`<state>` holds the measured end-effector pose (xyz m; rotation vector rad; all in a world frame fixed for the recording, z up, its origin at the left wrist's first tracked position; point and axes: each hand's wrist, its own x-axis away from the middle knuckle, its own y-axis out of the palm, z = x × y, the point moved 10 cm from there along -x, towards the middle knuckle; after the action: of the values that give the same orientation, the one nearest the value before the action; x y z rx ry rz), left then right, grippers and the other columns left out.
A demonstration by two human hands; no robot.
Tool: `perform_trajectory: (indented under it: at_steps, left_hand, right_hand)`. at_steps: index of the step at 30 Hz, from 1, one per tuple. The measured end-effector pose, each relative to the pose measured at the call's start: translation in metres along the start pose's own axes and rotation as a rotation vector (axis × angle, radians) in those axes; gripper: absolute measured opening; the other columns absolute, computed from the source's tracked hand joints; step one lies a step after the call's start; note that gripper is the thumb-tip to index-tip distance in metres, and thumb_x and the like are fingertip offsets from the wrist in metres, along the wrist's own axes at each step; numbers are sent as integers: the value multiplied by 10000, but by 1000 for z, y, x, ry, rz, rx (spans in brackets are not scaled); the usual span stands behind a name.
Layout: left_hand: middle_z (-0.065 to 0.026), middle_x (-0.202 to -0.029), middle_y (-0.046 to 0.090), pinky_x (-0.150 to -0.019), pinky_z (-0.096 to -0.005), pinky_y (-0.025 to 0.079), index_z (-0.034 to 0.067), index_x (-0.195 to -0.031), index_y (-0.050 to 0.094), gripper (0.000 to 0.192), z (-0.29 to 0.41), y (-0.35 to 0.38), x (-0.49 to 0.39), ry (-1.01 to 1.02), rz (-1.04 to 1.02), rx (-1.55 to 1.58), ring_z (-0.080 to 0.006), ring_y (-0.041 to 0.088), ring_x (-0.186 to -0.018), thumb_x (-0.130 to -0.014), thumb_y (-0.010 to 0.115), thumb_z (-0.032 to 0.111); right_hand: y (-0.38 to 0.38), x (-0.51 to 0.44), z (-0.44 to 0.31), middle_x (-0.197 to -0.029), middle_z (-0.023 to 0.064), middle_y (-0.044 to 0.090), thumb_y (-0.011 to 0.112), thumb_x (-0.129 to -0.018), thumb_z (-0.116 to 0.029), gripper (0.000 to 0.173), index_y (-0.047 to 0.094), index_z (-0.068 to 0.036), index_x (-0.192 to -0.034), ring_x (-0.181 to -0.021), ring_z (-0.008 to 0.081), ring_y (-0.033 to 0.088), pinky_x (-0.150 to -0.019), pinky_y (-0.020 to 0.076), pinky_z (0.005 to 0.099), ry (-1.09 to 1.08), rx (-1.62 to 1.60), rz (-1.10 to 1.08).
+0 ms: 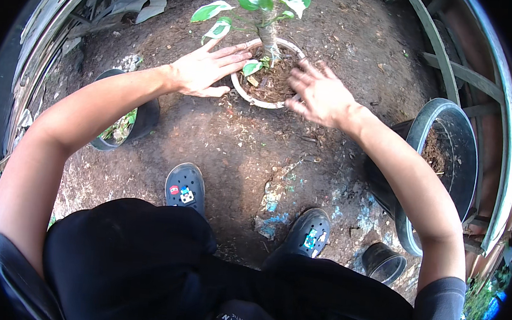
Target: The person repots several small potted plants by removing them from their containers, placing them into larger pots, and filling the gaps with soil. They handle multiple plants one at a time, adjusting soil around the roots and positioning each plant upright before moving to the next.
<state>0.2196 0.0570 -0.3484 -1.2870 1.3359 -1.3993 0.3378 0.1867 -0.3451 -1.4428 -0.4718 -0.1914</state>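
A round pot [239, 88] with a pale rim stands on the ground before me, filled with dark soil and bark-like bits [268, 86]. From its middle rises a fibre-wrapped plant support [267, 39]. A climbing plant with green-and-white variegated leaves [219, 28] grows around it, its top cut off by the picture's edge. My left hand [209, 70] lies flat at the pot's left rim, fingers spread, fingertips reaching over the edge. Blurred by motion, my right hand [320, 93] is over the right rim with its fingers apart. Neither hand holds anything.
A large black pot [463, 167] lies tilted at right, brown material inside. Near it is a small black pot [376, 259]. Another dark pot [146, 115] with leaves inside sits under my left forearm. Wooden framing [440, 48] borders the right. My clogs [186, 186] stand on bare earth.
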Motion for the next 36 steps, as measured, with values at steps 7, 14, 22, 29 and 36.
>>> perform_trajectory:
  at_steps: [7,14,22,29,36]
  left_hand:
    - [-147,-1711,199,-1283,-605,5,-3,-1620,195,961,4,4,-19,-43,-67,40,-273,100,-1606,-931,494,597]
    - [-312,-1683,92,-1219,-699,173,-84,-1556,288,992,30,-4,-10,-183,-514,-246,-379,139,-1586,-902,618,585]
    - [-157,-747,652,-723,-462,581,-1,-959,597,329,164,-133,-81,185,-591,307,-320,710,-719,-962,643,324]
    - [-132,-933,599,-774,-441,568,31,-996,556,166,216,-246,-230,451,208,292,-284,664,-853,-930,635,163]
    - [-123,-1067,599,-884,-412,575,29,-1110,619,221,257,-236,-353,705,272,-66,-303,640,-1020,-902,641,99]
  right_hand:
    - [-8,32,-54,-1576,196,442,480,-1059,-438,583,465,-62,-1504,-1475,350,413,-1233,309,524,-191,-236,115]
    - [-54,106,14,-1318,168,630,570,-1015,-292,384,601,-55,-1316,-1265,334,599,-1120,450,491,23,-307,359]
    - [-64,277,162,-952,114,719,610,-974,-258,203,665,-80,-1056,-881,326,716,-794,574,430,549,-301,1032]
    - [60,309,226,-931,218,730,629,-960,-268,260,675,-34,-1064,-910,395,719,-828,571,481,729,-380,384]
    - [144,340,265,-1145,287,677,716,-916,-288,465,587,39,-1220,-1080,418,681,-977,552,472,883,-318,63]
